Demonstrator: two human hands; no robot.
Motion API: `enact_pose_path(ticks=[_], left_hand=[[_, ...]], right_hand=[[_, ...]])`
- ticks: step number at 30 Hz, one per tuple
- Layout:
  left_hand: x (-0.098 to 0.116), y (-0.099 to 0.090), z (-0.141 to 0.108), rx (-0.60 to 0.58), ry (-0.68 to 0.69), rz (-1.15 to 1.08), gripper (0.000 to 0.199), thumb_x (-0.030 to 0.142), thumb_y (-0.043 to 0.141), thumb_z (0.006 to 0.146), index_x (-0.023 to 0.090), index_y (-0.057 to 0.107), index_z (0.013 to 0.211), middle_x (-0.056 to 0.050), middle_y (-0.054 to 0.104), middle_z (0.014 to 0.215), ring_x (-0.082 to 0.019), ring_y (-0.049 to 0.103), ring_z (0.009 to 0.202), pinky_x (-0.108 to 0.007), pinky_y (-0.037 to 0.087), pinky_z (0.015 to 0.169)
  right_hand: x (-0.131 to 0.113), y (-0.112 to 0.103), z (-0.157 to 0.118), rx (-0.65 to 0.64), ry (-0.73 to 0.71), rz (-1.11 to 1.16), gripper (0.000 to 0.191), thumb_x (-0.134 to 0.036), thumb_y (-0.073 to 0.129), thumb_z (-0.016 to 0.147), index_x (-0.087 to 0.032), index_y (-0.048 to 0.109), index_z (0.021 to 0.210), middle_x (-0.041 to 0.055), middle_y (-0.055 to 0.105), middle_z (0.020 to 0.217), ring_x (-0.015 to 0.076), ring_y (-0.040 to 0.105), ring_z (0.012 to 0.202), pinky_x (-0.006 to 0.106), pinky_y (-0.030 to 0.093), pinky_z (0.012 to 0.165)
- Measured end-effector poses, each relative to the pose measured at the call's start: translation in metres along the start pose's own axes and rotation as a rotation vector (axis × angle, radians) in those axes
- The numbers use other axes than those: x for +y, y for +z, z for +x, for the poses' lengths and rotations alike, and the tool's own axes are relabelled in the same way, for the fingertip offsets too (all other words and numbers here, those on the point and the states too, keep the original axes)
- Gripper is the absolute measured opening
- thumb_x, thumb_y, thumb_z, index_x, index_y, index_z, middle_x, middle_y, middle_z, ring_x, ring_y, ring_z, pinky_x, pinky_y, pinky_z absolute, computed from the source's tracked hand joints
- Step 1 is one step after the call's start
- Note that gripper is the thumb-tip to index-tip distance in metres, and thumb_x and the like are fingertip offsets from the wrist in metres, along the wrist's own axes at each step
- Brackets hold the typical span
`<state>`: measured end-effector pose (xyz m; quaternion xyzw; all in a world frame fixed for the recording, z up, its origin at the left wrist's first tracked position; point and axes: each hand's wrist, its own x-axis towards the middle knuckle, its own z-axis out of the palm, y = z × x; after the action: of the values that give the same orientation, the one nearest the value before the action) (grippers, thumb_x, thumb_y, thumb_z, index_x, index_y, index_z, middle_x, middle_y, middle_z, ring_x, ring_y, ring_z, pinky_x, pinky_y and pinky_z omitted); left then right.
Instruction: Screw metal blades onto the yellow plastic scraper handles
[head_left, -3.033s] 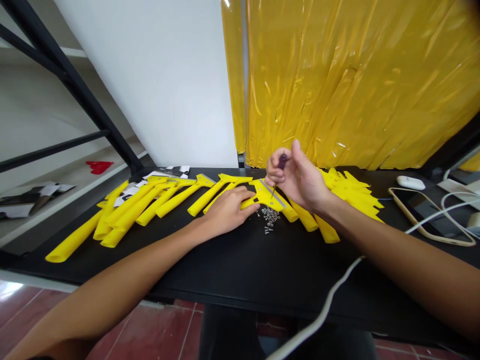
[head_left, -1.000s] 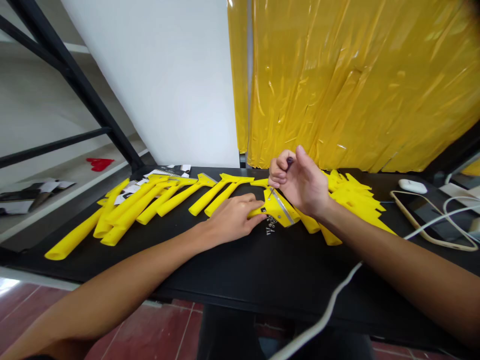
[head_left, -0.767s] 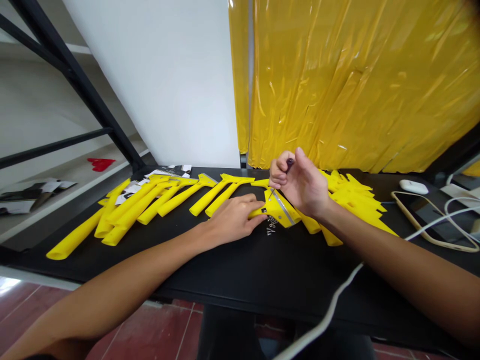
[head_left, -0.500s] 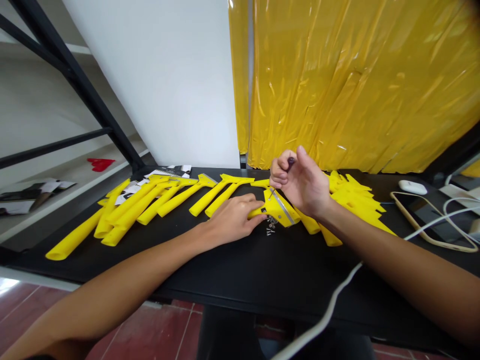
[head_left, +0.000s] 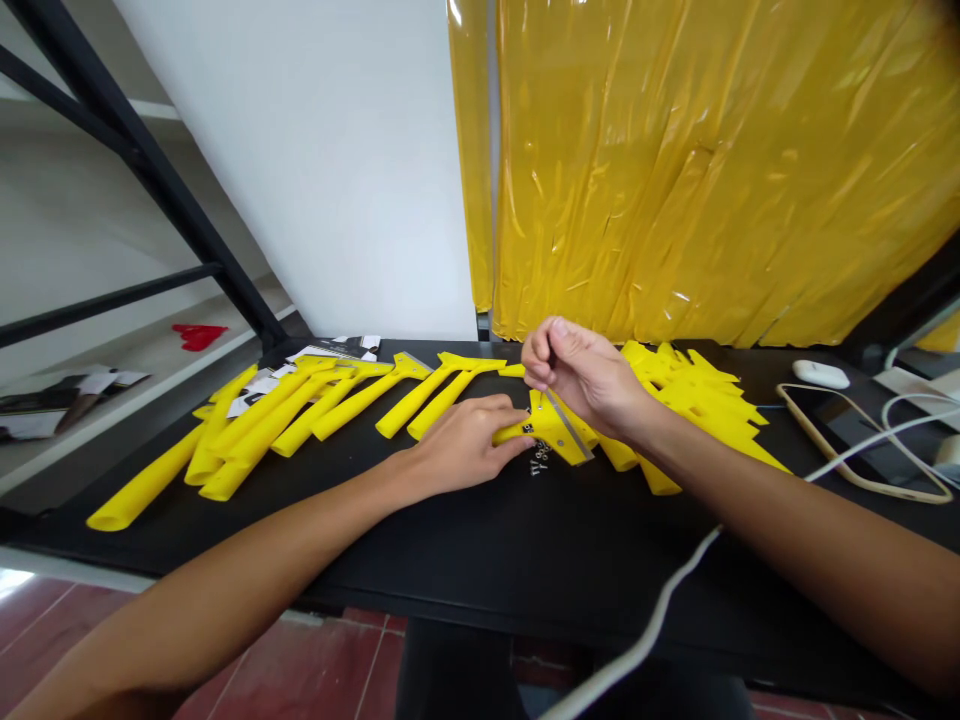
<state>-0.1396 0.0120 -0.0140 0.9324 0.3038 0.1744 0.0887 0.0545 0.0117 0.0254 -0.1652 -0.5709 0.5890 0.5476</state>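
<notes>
My left hand is closed around the handle of a yellow scraper. The scraper's head points right, with a metal blade strip across it and small screw heads showing. Just above that head, my right hand is curled around a small screwdriver. Its dark handle is mostly hidden by the fingers, and its thin shaft reaches down toward the screw at the blade's upper end; contact with the screw cannot be made out. Several loose screws and nuts lie on the black table beneath the scraper's neck.
Several yellow scrapers lie in a row on the left of the black table. A heap of yellow pieces is at the right. Farther right are a phone, a white case and a white cable.
My right hand has turned, its fingers and thumb closing over the screwdriver's handle, which showed more before. The scraper in my left hand has tilted slightly.
</notes>
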Motion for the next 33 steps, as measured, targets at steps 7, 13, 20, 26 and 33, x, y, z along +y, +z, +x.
enact_pose_path(ticks=[7, 13, 20, 26, 33], left_hand=[[-0.0017, -0.0026, 0.0011, 0.0, 0.001, -0.026, 0.029, 0.041, 0.056, 0.105, 0.018, 0.074, 0.102, -0.004, 0.064, 0.092, -0.018, 0.062, 0.083, -0.029, 0.047, 0.075], [-0.0042, -0.0002, -0.0006, 0.012, -0.012, -0.021, 0.032, 0.044, 0.056, 0.105, 0.02, 0.075, 0.111, -0.005, 0.066, 0.096, -0.019, 0.064, 0.087, -0.03, 0.049, 0.079], [-0.0035, 0.0, -0.0021, 0.014, -0.03, -0.003, 0.031, 0.044, 0.056, 0.105, 0.023, 0.075, 0.116, -0.005, 0.067, 0.099, -0.019, 0.066, 0.087, -0.031, 0.05, 0.08], [-0.0001, -0.0017, -0.0019, 0.012, -0.034, 0.009, 0.032, 0.044, 0.056, 0.105, 0.022, 0.075, 0.116, -0.005, 0.067, 0.099, -0.019, 0.066, 0.088, -0.031, 0.05, 0.08], [-0.0008, -0.0015, -0.0014, 0.02, -0.046, 0.023, 0.033, 0.045, 0.055, 0.105, 0.022, 0.075, 0.116, -0.005, 0.067, 0.099, -0.02, 0.066, 0.088, -0.031, 0.05, 0.08]], right_hand=[[0.0014, 0.0005, -0.0007, 0.043, 0.008, 0.108, 0.031, -0.05, 0.072, 0.093, -0.019, 0.068, 0.088, -0.0019, 0.046, 0.069, 0.0127, 0.037, 0.065, 0.027, 0.031, 0.061], [0.0006, 0.0028, 0.0005, 0.034, 0.022, 0.096, 0.034, -0.047, 0.071, 0.095, -0.018, 0.065, 0.079, 0.0, 0.053, 0.071, 0.0125, 0.043, 0.066, 0.027, 0.036, 0.066], [0.0003, -0.0006, 0.0024, 0.075, 0.007, 0.131, 0.031, -0.045, 0.073, 0.094, -0.02, 0.06, 0.08, -0.0026, 0.045, 0.07, 0.0127, 0.038, 0.065, 0.027, 0.036, 0.065], [-0.0007, -0.0039, 0.0014, 0.045, 0.054, 0.113, 0.028, -0.047, 0.062, 0.099, -0.021, 0.065, 0.091, -0.0021, 0.043, 0.071, 0.0144, 0.037, 0.065, 0.028, 0.038, 0.065], [-0.0029, 0.0004, 0.0008, 0.022, 0.038, 0.123, 0.036, -0.048, 0.068, 0.096, -0.019, 0.06, 0.076, -0.0007, 0.045, 0.071, 0.0131, 0.04, 0.067, 0.027, 0.037, 0.065]])
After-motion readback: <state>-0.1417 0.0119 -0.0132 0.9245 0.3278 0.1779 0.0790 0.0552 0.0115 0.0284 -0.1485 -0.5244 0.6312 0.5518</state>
